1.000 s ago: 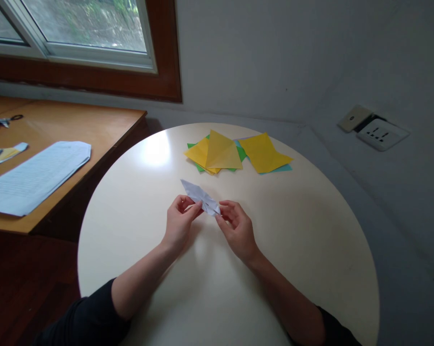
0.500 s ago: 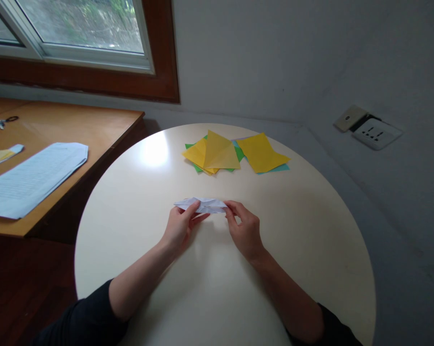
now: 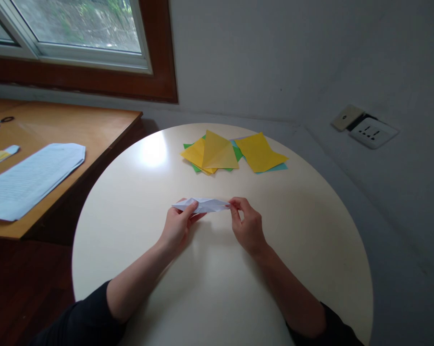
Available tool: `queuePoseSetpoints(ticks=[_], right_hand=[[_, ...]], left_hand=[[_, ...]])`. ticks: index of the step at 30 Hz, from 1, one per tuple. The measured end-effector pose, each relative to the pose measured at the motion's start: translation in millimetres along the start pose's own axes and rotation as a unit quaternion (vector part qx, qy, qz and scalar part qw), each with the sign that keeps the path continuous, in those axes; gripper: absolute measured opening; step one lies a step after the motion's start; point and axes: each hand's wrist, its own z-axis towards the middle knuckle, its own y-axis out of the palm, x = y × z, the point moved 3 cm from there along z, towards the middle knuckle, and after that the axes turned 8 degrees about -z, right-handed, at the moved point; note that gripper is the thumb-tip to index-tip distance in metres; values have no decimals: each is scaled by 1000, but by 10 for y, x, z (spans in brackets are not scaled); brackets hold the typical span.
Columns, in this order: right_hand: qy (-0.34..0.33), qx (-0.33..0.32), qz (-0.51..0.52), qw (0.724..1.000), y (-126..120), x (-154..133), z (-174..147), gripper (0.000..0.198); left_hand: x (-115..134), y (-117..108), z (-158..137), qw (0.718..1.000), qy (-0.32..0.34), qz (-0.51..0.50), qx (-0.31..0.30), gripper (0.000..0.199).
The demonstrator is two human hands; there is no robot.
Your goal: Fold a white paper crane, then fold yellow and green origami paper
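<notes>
A folded white sheet of paper (image 3: 209,205), long, narrow and pointed at its ends, is held level above the round table. My left hand (image 3: 177,223) grips its left part, thumb on top and fingers underneath. At the right tip, my right hand (image 3: 247,226) pinches the paper between thumb and fingertips. The fingers beneath the paper are partly hidden.
Beyond my hands, yellow and green paper sheets (image 3: 220,151) overlap on the white table (image 3: 130,230), beside a yellow sheet (image 3: 262,151) over a blue one. A wooden desk (image 3: 105,117) at left bears printed papers (image 3: 36,178) and scissors (image 3: 6,119).
My right hand has shifted slightly to the right along with the paper's right tip, which now looks longer and sharper. My left hand keeps its grip. The view has turned slightly.
</notes>
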Motion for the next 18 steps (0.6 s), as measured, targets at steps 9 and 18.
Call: queuePoseSetpoints(ticks=[9,18], right_hand=[[67,-45,216,973,19,-87,-14,19],[46,-1,173,984,13,0,24,5]], left_hand=[[38,26,-17,999,17,2,-35,22],[72,25,-15,998,30,36,-48,21]])
